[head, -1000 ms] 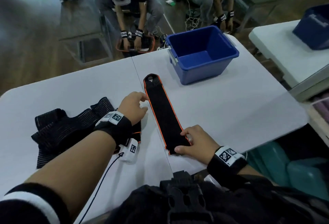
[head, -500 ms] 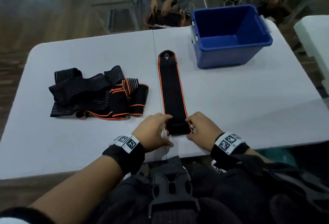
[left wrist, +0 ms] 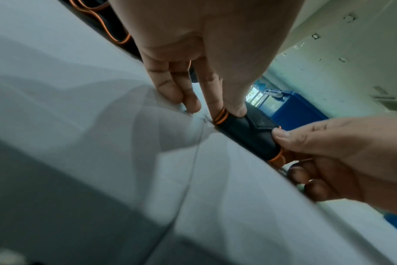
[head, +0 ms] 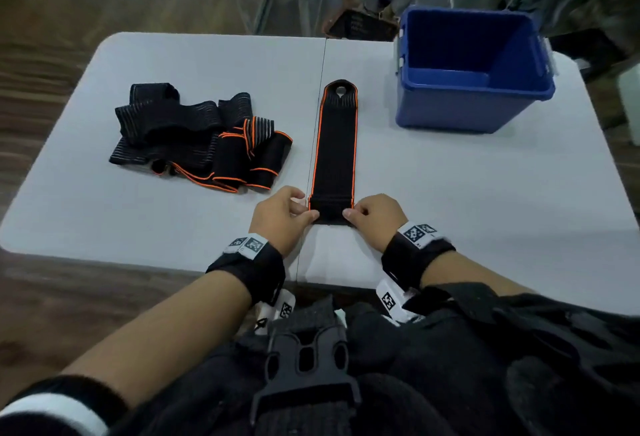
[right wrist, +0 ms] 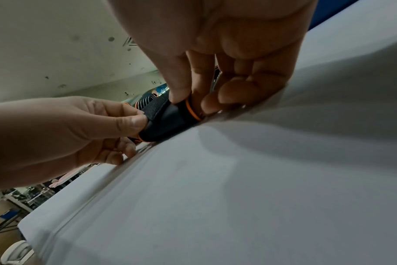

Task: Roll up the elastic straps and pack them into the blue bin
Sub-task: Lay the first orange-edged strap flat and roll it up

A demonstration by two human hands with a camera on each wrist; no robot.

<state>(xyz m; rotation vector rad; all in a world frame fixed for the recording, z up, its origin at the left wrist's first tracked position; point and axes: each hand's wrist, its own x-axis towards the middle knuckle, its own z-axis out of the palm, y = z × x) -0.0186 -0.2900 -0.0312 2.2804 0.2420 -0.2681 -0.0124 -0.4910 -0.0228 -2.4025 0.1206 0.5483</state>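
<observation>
As the first turns form at the near end of the strap [head: 334,144] on the table [head: 485,193] | left hand [head: 277,219] and right hand [head: 377,219] each pinch the roll's ends | pile [head: 194,137] waits unrolled | bin [head: 467,68] looks empty; nothing appears packed.

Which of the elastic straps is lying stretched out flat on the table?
The orange-edged strap right of the pile, its near end pinched by both hands. The other straps lie folded and heaped together to its left.
</observation>
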